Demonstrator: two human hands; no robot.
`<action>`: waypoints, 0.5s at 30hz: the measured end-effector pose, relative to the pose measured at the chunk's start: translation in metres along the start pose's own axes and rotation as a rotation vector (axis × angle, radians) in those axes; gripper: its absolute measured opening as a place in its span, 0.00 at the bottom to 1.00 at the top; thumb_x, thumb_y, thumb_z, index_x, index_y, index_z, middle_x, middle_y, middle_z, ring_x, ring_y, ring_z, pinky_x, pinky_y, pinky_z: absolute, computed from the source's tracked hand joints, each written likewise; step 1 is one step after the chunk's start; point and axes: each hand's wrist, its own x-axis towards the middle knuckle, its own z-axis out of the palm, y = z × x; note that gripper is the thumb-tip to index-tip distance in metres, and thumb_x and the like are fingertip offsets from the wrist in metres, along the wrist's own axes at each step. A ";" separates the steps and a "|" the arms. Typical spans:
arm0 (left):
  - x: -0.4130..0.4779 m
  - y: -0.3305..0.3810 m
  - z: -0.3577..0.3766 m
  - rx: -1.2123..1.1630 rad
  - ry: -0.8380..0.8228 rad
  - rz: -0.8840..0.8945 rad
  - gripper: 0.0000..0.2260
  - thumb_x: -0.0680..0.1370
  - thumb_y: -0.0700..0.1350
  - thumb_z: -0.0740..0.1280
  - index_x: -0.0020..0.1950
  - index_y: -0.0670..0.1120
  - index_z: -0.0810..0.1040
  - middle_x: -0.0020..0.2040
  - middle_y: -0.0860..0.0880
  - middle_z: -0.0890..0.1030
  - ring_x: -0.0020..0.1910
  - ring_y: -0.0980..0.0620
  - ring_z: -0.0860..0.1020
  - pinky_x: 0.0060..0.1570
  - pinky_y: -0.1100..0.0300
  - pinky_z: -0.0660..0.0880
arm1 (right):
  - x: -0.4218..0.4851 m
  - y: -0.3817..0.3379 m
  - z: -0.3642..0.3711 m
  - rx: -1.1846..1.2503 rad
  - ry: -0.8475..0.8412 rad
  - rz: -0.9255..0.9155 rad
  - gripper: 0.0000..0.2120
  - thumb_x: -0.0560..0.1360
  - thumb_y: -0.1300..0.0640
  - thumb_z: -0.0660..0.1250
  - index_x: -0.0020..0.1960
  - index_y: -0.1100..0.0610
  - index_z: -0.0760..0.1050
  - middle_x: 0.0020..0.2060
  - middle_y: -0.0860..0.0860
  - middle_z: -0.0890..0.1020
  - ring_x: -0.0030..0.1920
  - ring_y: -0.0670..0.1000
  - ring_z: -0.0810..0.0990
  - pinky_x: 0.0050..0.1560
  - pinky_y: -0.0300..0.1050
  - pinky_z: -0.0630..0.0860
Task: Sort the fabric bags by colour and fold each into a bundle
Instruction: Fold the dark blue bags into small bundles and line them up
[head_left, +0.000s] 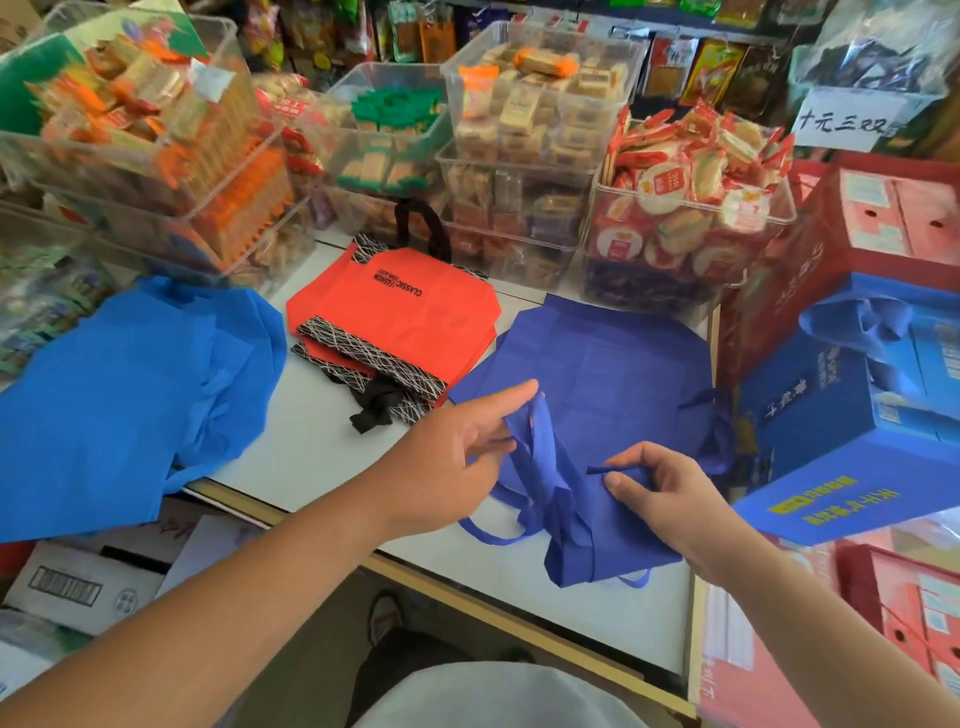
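Folding the dark blue bag (613, 364), flat on the table (311, 457) by the red bags (415, 322), looks just started: the right hand (670, 493) pinches its cloth, the left hand (452, 462) touches a strap (524, 415) with straight fingers, and that strap needs tucking in next.

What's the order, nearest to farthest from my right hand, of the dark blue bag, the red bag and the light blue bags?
1. dark blue bag, gripped by the right hand, front right.
2. red bag, middle of the counter.
3. light blue bags, far left.
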 end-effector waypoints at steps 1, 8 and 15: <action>0.003 0.000 0.000 0.088 0.056 -0.013 0.31 0.79 0.32 0.67 0.78 0.58 0.70 0.69 0.59 0.79 0.65 0.62 0.79 0.68 0.55 0.76 | -0.001 -0.003 0.001 -0.025 -0.020 -0.007 0.08 0.79 0.56 0.72 0.45 0.44 0.82 0.43 0.45 0.85 0.50 0.55 0.83 0.55 0.58 0.81; 0.020 0.008 -0.011 0.644 0.078 0.109 0.07 0.70 0.41 0.75 0.44 0.52 0.87 0.36 0.60 0.79 0.37 0.62 0.77 0.40 0.55 0.76 | -0.004 -0.023 0.002 -0.217 -0.105 -0.155 0.08 0.78 0.58 0.72 0.46 0.46 0.81 0.43 0.37 0.83 0.47 0.41 0.80 0.48 0.37 0.74; 0.013 0.049 -0.046 -0.031 -0.563 -0.102 0.10 0.74 0.35 0.74 0.38 0.48 0.79 0.52 0.49 0.84 0.59 0.41 0.81 0.65 0.41 0.74 | 0.006 -0.020 -0.016 -0.030 -0.053 -0.071 0.08 0.79 0.58 0.72 0.44 0.46 0.82 0.45 0.49 0.85 0.47 0.52 0.81 0.49 0.45 0.76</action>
